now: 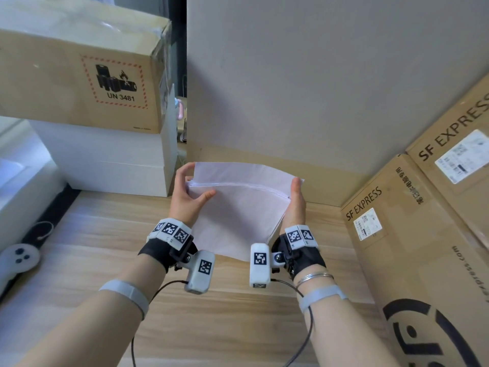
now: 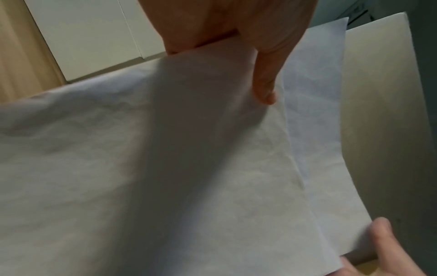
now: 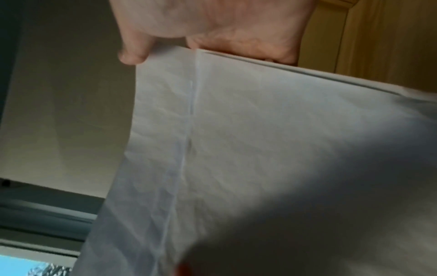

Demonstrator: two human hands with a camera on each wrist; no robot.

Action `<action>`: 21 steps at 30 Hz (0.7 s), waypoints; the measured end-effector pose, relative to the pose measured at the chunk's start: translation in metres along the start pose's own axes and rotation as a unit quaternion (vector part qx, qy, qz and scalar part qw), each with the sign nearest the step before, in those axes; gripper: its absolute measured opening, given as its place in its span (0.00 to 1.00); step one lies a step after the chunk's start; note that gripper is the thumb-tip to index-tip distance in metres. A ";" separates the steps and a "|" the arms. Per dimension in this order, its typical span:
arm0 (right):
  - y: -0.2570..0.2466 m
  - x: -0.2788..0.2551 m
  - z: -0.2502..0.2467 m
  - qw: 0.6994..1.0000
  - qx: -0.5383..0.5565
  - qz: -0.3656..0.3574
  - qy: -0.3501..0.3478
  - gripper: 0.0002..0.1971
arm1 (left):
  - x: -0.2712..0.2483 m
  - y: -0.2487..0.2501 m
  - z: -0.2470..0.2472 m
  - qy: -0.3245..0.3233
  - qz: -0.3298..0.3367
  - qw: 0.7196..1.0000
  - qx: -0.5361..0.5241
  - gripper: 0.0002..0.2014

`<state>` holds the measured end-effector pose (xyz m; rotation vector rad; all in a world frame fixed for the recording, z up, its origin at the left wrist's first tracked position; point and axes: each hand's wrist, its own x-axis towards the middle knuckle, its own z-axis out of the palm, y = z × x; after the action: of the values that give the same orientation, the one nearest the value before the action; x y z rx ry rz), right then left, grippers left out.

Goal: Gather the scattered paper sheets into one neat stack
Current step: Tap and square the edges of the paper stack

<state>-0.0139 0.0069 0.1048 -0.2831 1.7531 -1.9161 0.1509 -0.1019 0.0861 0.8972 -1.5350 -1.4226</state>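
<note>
At far left of the head view a pale controller (image 1: pixel 16 258) is cut off by the frame edge and only partly legible; behind it a white box (image 1: pixel 111 165) carries a cardboard box (image 1: pixel 79 83) marked UN 3481, whose top runs out of view.

My left hand (image 1: pixel 185 197) holds the left edge of the paper sheets (image 1: pixel 238 207) above the table (image 1: pixel 79 260); the thumb lies across the near face and the fingers (image 1: pixel 185 168) curl round the far upper corner, so the hand is clamped on the sheets. In the left wrist view the palm is cropped by the top edge; one finger (image 2: pixel 264 89) presses on the paper (image 2: pixel 165 168), and shadow hides much of the surface.

The sheets are lifted clear of the table between both hands; one rear sheet stands higher than the others, so the top edges are not flush; the lower corner is hidden behind the wrist cameras, and the sheet count cannot be read.

My right hand (image 1: pixel 296 205) grips the right edge, thumb on the near side; the remaining fingers are hidden behind the paper. In the right wrist view the thumb and fingers (image 3: pixel 134 54) pinch the stepped edge of the sheets (image 3: pixel 260 130); the lower half is blurred and dark.

At right, the SF EXPRESS cartons (image 1: pixel 423 221) run off the frame.
</note>
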 end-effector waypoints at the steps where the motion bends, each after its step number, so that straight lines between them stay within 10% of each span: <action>1: 0.000 0.002 -0.001 1.000 0.000 0.010 0.009 0.53 | 0.001 -0.002 -0.001 -0.004 0.000 1.000 0.007 0.34; 3: -0.005 0.003 -0.002 0.999 -0.018 0.014 0.029 0.54 | 0.002 -0.006 -0.004 -0.003 -0.015 1.000 0.009 0.29; 10: -0.016 0.012 -0.001 0.996 -0.062 -0.062 0.032 0.03 | 0.001 -0.016 -0.008 0.005 -0.037 0.999 -0.010 0.18; 21: 0.002 0.009 -0.003 0.995 -0.061 -0.084 0.009 0.02 | -0.005 -0.030 -0.005 -0.039 -0.106 0.993 -0.025 0.20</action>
<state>-0.0222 0.0048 0.1008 -0.4717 1.9155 -1.9337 0.1564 -0.1023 0.0558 1.0095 -1.4889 -1.6568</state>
